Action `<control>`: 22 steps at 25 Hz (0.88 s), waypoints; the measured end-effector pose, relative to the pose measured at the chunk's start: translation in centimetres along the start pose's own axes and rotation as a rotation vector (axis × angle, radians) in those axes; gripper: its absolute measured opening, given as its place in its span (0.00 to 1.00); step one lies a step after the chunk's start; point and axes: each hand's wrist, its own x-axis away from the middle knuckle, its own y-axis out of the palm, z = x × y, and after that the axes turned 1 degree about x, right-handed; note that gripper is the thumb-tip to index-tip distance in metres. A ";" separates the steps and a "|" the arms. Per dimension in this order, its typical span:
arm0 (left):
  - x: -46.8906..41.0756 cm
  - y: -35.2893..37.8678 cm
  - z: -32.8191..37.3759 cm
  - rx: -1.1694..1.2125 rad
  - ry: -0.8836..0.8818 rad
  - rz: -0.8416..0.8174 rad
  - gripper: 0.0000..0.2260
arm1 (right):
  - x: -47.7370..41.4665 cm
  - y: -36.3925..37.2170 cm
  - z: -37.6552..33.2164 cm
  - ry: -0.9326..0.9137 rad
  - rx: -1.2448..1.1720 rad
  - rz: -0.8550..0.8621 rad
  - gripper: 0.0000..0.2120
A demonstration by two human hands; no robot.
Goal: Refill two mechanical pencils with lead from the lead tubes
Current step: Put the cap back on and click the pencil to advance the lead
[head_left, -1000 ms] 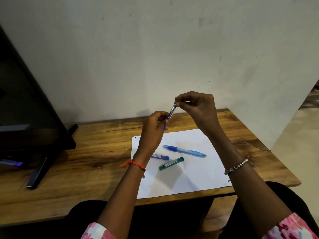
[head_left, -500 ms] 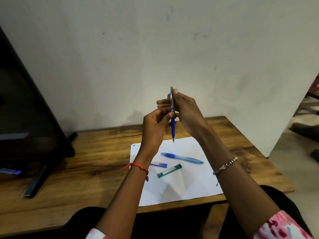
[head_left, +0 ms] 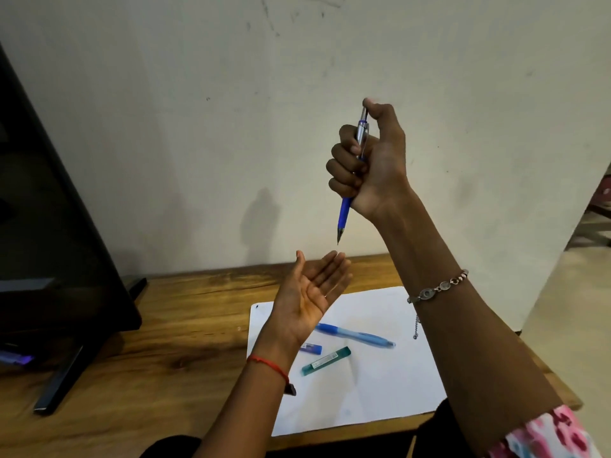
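Note:
My right hand is raised in a fist around a blue and silver mechanical pencil, held upright with its tip down and my thumb on its top end. My left hand lies open, palm up, just below the pencil tip and holds nothing. On the white paper lie a second, light blue pencil, a green lead tube and a small purple lead tube, partly hidden behind my left wrist.
The paper rests on a wooden desk against a pale wall. A dark monitor on a stand fills the left side. The desk's right edge drops to the floor.
My right hand lifted the pencil higher and wrapped it in a fist. My left hand let go of the pencil, dropped below its tip and turned palm up.

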 end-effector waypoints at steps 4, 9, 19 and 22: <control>0.1 -0.3 -0.3 -0.015 -0.020 0.068 0.20 | 0.3 0.9 0.1 -0.021 -0.036 0.009 0.25; 0.6 -0.9 -0.6 -0.052 0.004 0.161 0.09 | 1.0 0.6 0.3 -0.018 -0.056 -0.019 0.26; 1.0 -0.5 -0.9 -0.098 -0.012 0.191 0.05 | 1.5 -0.1 1.3 -0.003 -0.029 -0.042 0.27; 1.1 -0.4 -1.0 -0.101 -0.015 0.145 0.05 | 1.5 -0.3 1.3 -0.005 -0.021 -0.026 0.27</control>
